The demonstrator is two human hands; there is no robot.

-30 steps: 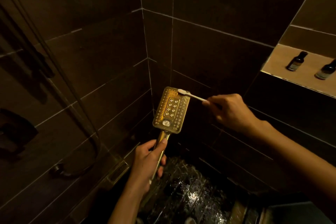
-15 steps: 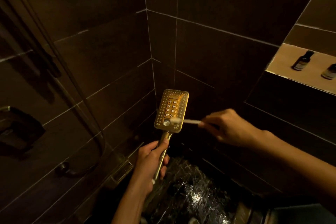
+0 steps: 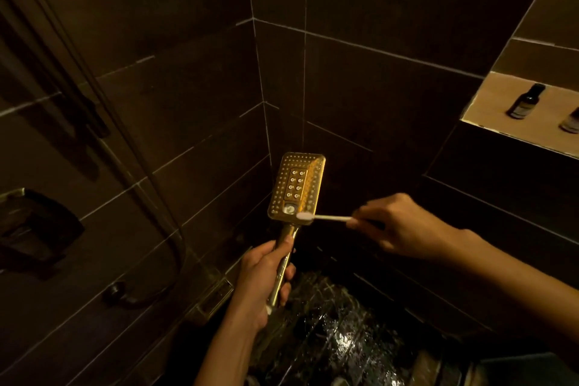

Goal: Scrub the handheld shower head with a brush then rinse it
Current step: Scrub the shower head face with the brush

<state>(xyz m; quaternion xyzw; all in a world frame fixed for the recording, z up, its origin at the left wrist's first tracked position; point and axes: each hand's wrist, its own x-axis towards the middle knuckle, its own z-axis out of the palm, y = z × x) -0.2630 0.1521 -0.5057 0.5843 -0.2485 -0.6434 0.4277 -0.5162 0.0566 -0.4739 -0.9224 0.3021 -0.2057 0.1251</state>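
Note:
A gold rectangular shower head stands upright in the middle of the view, its nozzle face turned toward me. My left hand is wrapped around its gold handle below. My right hand grips the handle of a white toothbrush, which lies level. The bristle end rests on the lower right corner of the face, beside the small round button.
Dark tiled walls meet in a corner behind the shower head. A hose and wall fitting hang at left. Two dark bottles sit in a lit niche at upper right. The wet floor glistens below.
The brush head went from the top right corner of the face down to its lower edge, then shifted slightly right. The shower head stayed in my left hand.

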